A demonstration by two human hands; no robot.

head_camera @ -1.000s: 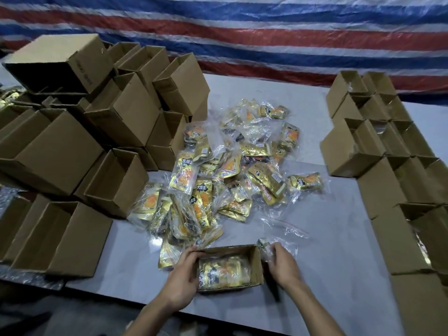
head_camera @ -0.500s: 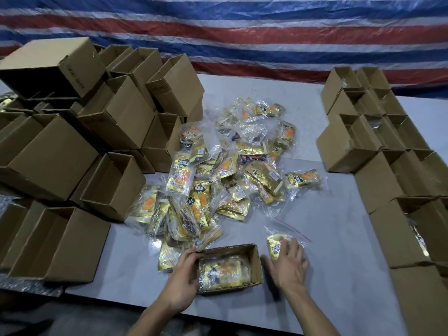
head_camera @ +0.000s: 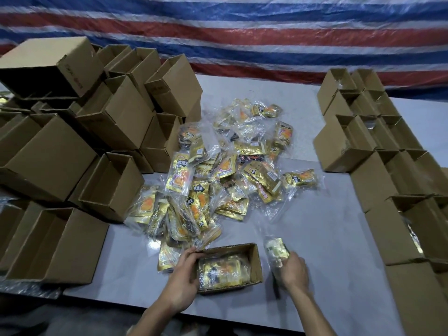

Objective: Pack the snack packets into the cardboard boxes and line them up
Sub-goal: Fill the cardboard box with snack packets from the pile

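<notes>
You held box and packet at the near edge.
Your left hand [head_camera: 184, 282] had its grip curled round the left wall of the open cardboard box [head_camera: 255, 265], a gold packet [head_camera: 221, 270] flat inside; your right hand [head_camera: 294, 272] pinched a second packet [head_camera: 276, 251], gold and blurred, just beside it. Beyond lay the heap of packets [head_camera: 225, 170], gold and orange, on the grey surface [head_camera: 327, 238], piled boxes [head_camera: 116, 117] left, lined boxes [head_camera: 344, 146] right.

Shows a grey table [head_camera: 327, 229] under the right hand [head_camera: 294, 271] and a red-white-blue striped tarp [head_camera: 242, 32] hanging well beyond it.
</notes>
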